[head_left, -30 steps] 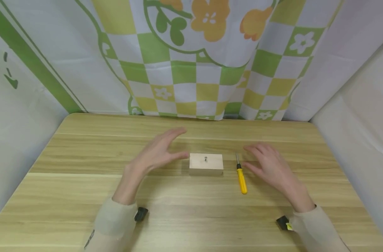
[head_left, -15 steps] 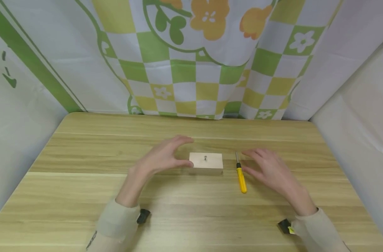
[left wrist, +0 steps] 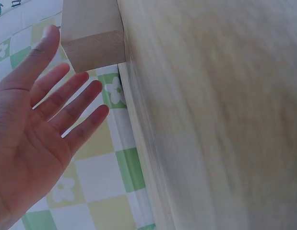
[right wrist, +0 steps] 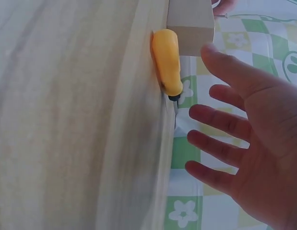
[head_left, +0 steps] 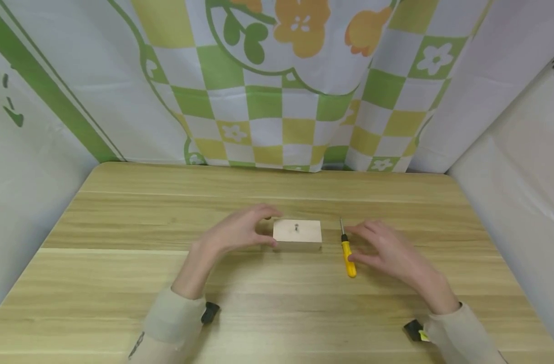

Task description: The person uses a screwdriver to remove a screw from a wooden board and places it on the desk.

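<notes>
A pale wooden block lies on the table, with a small screw standing up from its top. My left hand is at the block's left end, thumb by the near corner and fingers by the far one; whether it touches is unclear. To the right of the block lies a screwdriver with a yellow handle, its tip pointing away from me. My right hand hovers beside it, the thumb overlapping the handle in the head view. In the right wrist view the spread fingers stand apart from the screwdriver.
The wood-grain table runs back to a checked, flowered curtain. White cloth hangs at the left and right sides. A small black device sits at the left cuff, another black device at the right.
My left hand has moved right and nearer to me, around the block's left end. My right hand has come down and slightly left toward the screwdriver. The block and screwdriver stay in place.
</notes>
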Motion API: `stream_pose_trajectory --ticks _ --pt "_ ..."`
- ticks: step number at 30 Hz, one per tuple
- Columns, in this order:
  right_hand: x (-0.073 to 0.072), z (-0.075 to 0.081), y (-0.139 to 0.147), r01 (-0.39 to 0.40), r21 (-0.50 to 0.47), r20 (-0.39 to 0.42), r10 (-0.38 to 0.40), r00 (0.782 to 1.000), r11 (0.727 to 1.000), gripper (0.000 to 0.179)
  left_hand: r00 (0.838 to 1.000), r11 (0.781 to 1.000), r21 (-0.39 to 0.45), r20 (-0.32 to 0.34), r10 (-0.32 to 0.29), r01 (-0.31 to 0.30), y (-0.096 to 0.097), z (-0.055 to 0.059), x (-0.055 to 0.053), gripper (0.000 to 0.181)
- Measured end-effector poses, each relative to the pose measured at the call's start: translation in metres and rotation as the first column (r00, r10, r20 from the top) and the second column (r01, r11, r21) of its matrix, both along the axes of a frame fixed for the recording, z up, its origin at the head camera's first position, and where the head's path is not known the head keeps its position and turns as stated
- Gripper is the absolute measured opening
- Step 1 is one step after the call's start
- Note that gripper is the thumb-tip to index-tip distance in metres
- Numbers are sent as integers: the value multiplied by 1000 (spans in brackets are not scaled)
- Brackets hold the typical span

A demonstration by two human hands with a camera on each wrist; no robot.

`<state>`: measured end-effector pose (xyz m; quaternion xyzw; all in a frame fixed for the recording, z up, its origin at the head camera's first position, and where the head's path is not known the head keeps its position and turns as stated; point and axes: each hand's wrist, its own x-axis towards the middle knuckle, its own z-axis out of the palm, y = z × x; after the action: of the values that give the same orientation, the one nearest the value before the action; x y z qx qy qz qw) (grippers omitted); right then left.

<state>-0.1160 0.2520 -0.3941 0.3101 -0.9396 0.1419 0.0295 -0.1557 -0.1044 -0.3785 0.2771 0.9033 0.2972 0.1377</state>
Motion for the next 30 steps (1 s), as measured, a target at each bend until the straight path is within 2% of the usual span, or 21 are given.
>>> stream_pose_trajectory --ticks 8,13,24,30 --pt "3 -1 2 4 25 112 -7 994 1000 69 1000 1000 -3 10 -11 11 2 -2 -1 71" --pt "5 -1 3 -3 43 142 -3 990 999 76 1000 1000 -16 9 -11 11 4 -2 -1 65" --pt "7 -5 6 -60 61 164 49 985 996 81 996 995 -69 46 77 -74 11 6 0 65" --pt "9 -6 7 -95 81 160 82 984 992 75 989 991 -61 90 121 -116 11 4 -1 65"
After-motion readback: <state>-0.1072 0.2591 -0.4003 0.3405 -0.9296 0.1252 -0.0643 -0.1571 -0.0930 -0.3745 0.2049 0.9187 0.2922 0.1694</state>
